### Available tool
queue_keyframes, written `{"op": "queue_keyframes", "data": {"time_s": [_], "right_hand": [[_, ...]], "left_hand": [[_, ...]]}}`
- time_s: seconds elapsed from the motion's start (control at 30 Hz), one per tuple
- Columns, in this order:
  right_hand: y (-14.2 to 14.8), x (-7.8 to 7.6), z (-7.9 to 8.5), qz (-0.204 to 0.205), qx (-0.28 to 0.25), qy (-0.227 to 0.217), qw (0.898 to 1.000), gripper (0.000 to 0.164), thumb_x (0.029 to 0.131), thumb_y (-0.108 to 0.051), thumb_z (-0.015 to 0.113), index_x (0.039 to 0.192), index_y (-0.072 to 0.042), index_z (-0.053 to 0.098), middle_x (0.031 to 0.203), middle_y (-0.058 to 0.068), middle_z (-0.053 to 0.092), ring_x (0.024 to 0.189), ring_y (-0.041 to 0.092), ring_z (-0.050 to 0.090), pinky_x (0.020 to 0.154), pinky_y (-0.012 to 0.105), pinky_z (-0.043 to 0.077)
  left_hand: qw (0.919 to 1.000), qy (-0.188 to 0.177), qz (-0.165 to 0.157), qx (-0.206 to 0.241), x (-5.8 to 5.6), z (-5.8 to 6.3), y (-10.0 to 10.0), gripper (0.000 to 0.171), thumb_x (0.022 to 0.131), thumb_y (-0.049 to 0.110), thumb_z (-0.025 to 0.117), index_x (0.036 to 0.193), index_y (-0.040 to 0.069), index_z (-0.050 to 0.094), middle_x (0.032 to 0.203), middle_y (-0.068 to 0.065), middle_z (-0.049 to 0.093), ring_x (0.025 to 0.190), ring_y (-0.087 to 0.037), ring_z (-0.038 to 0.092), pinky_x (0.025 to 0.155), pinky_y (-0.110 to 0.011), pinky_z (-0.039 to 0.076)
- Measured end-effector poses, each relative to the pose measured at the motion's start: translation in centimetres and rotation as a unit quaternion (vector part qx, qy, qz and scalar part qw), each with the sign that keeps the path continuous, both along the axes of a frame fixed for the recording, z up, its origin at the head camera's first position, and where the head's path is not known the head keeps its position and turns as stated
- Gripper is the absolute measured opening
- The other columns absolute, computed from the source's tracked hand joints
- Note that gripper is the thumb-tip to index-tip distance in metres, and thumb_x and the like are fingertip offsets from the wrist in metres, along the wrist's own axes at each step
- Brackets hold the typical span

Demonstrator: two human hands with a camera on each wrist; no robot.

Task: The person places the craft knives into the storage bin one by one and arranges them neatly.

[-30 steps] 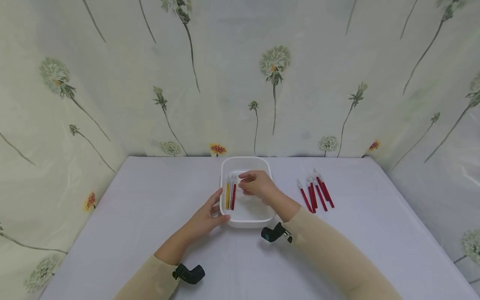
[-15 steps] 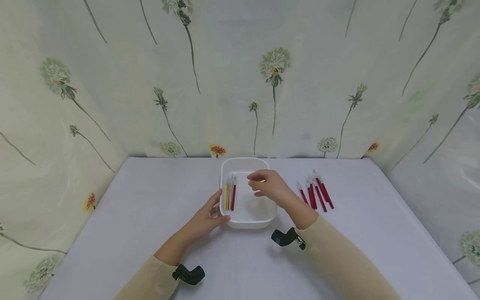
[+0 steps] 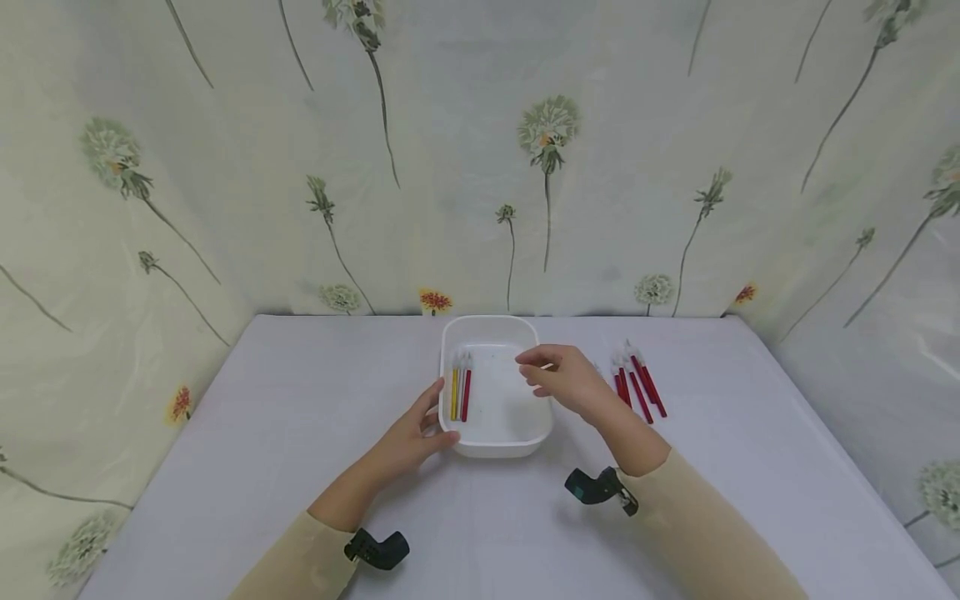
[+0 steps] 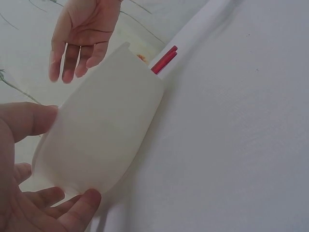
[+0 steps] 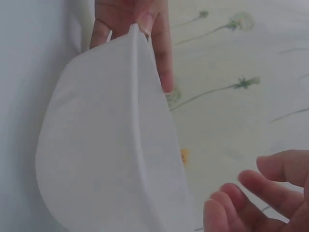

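A white plastic tray (image 3: 498,448) stands at the middle of the table. Several slim pen-like sticks with clear tips lie side by side at its left, among them a yellow one (image 3: 454,393) and a red one (image 3: 467,395). My left hand (image 3: 405,437) grips the tray's front left side, thumb at the rim; the left wrist view shows its fingertips against the tray wall (image 4: 101,121). Over the tray's right rim hovers my right hand (image 3: 562,379), holding nothing. Its fingers are loosely bent and apart in the right wrist view.
Several red pen-like sticks (image 3: 641,385) lie in a loose bunch on the white-covered table (image 3: 750,467), right of the tray and partly behind my right hand. A flower-patterned sheet (image 3: 465,167) hangs behind the table and along both sides.
My right hand has moved right, from over the middle of the tray to its right rim. The left hand, the tray and the sticks in it stay put.
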State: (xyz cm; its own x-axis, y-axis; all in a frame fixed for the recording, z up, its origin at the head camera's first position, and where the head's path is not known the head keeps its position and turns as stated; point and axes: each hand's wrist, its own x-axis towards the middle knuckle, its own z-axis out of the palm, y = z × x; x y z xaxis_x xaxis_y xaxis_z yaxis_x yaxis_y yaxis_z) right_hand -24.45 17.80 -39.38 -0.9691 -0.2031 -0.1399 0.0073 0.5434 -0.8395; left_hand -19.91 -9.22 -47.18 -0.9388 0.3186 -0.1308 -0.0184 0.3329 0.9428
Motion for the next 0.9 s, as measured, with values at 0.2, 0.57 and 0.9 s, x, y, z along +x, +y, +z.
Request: {"op": "queue_keyframes", "data": {"time_s": [0.2, 0.57, 0.9], "right_hand": [[1.6, 0.4, -0.1, -0.002, -0.005, 0.01, 1.0, 0.034, 0.098, -0.028, 0.066, 0.127, -0.011, 0.067, 0.12, 0.012, 0.066, 0.108, 0.033, 0.065, 0.086, 0.035, 0.058], [5.5, 1.5, 0.0, -0.009, 0.007, 0.044, 0.999, 0.033, 0.099, -0.025, 0.064, 0.129, -0.011, 0.066, 0.128, 0.013, 0.065, 0.106, 0.032, 0.067, 0.091, 0.047, 0.056], [8.9, 1.8, -0.9, -0.035, 0.033, 0.055, 0.997, 0.037, 0.101, -0.031, 0.061, 0.13, -0.009, 0.064, 0.128, 0.018, 0.064, 0.108, 0.037, 0.066, 0.09, 0.046, 0.057]], "left_hand": [[1.0, 0.006, -0.002, -0.003, -0.1, -0.1, 0.0, 0.091, 0.091, 0.028, 0.075, 0.161, 0.023, 0.017, 0.164, -0.012, 0.026, 0.143, -0.037, 0.037, 0.105, -0.058, 0.043], [1.0, 0.005, 0.005, -0.002, -0.1, -0.2, 0.1, 0.091, 0.091, 0.029, 0.075, 0.161, 0.023, 0.018, 0.164, -0.012, 0.026, 0.143, -0.036, 0.037, 0.106, -0.057, 0.042], [1.0, 0.0, 0.003, -0.006, -0.1, -0.1, -0.1, 0.092, 0.09, 0.032, 0.076, 0.161, 0.025, 0.018, 0.163, -0.012, 0.026, 0.144, -0.036, 0.037, 0.108, -0.058, 0.04]]}}
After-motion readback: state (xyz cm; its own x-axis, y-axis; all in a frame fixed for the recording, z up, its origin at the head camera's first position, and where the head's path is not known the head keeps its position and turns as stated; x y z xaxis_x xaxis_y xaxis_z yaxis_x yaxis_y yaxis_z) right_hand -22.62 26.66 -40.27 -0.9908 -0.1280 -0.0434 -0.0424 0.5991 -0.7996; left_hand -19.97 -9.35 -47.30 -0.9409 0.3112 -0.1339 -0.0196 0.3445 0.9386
